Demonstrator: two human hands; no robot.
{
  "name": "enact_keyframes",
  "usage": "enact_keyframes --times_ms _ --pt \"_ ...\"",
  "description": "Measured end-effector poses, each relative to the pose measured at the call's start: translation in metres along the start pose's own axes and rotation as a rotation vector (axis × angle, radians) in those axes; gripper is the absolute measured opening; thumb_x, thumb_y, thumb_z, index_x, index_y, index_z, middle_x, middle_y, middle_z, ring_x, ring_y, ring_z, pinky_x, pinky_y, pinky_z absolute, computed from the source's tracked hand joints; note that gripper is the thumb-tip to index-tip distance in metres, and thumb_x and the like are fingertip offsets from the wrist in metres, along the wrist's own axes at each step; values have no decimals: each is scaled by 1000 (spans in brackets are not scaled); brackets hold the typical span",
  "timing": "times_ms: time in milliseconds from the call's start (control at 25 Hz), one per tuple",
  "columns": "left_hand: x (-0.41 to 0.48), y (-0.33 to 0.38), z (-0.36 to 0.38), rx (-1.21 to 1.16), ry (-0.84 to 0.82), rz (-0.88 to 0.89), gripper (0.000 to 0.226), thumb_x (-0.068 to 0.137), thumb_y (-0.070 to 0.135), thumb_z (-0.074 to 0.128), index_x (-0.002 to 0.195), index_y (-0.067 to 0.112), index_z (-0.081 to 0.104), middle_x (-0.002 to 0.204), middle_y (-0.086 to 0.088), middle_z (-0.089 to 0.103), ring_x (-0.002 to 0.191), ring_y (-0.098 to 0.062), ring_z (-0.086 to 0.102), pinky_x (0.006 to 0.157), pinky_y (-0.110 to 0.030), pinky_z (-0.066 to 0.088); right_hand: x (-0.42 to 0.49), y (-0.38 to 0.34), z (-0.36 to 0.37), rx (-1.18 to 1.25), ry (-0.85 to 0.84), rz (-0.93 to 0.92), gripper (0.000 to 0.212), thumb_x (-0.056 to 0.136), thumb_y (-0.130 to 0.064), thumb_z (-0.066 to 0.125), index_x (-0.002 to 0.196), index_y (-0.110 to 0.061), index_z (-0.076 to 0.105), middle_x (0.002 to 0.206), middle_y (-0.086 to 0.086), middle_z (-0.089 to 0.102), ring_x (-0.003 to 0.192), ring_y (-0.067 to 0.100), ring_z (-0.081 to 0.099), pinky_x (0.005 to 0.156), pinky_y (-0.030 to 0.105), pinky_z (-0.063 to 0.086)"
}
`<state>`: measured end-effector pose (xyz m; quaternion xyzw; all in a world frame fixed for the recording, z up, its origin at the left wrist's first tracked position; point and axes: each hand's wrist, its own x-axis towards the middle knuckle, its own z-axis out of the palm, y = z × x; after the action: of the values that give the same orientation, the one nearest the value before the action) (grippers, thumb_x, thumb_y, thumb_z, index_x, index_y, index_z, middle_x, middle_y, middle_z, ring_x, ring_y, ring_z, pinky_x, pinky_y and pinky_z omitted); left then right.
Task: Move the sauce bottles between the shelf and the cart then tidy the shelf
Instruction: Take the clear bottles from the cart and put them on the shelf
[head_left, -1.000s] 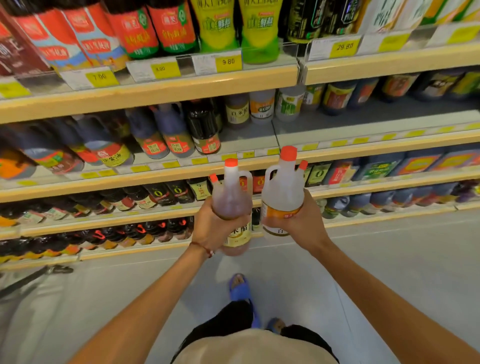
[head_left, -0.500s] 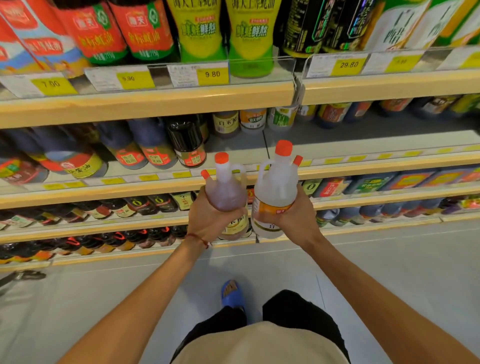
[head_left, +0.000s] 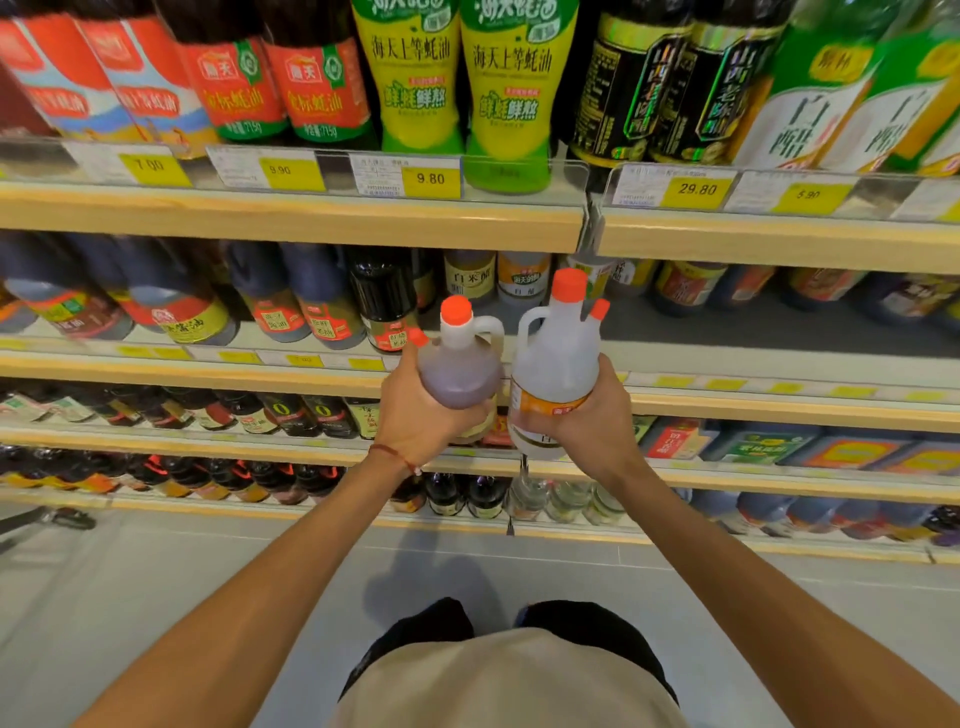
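My left hand (head_left: 415, 421) grips the body of a brown-liquid jug (head_left: 460, 366) with an orange cap. My right hand (head_left: 592, 423) grips a clear-liquid jug (head_left: 553, 374) with an orange cap, a handle and an orange label. Both jugs are upright, side by side and nearly touching, held in front of the second shelf (head_left: 779, 343), whose board is bare to the right of them. The cart shows only as a dark metal part (head_left: 62, 519) at the far left edge.
Wooden-edged shelves run across the view. The top shelf (head_left: 311, 218) carries red, green and black sauce bottles behind yellow price tags. Dark soy bottles (head_left: 291, 306) fill the second shelf's left half. Lower shelves hold more bottles and boxes. Grey floor lies below.
Both hands have lifted the two jugs upward and closer to the second shelf. The view has moved nearer to the shelves.
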<state>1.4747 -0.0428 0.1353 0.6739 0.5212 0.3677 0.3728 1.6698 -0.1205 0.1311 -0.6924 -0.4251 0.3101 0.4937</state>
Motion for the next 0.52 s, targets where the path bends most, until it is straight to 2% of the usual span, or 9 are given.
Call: enact_keyframes --times_ms 40,120,200,400,520 --pt "4 0 0 15 13 50 78 54 34 94 115 25 46 101 17 56 91 2 58 71 -11 48 3 0 0 -5 14 -32 90 54 -20 102 126 -24 49 117 -10 63 101 -1 62 68 13 53" --pt "15 -4 0 55 25 134 82 53 46 91 118 23 48 107 7 56 98 -10 58 77 -29 53 9 2 2 -14 44 -98 89 54 -20 102 126 -25 48 117 -12 62 102 -7 61 71 10 53" --pt "27 -12 0 95 19 193 85 53 49 90 121 22 48 112 4 56 101 -15 58 79 -39 53 15 5 6 -10 90 -154 89 56 -19 102 126 -23 48 115 -15 60 103 -14 59 73 7 51" --pt "58 -12 -6 156 20 306 88 51 60 87 124 25 52 114 9 61 101 -13 61 81 -39 55 31 11 24 -15 181 -252 97 57 -28 101 136 -19 45 122 -9 58 108 7 58 76 9 49" --pt "74 -14 -9 168 30 341 90 50 62 86 126 26 53 114 12 63 101 -11 62 82 -35 55 41 13 34 0 217 -265 100 56 -32 102 137 -22 44 124 -8 58 111 10 58 83 21 53"
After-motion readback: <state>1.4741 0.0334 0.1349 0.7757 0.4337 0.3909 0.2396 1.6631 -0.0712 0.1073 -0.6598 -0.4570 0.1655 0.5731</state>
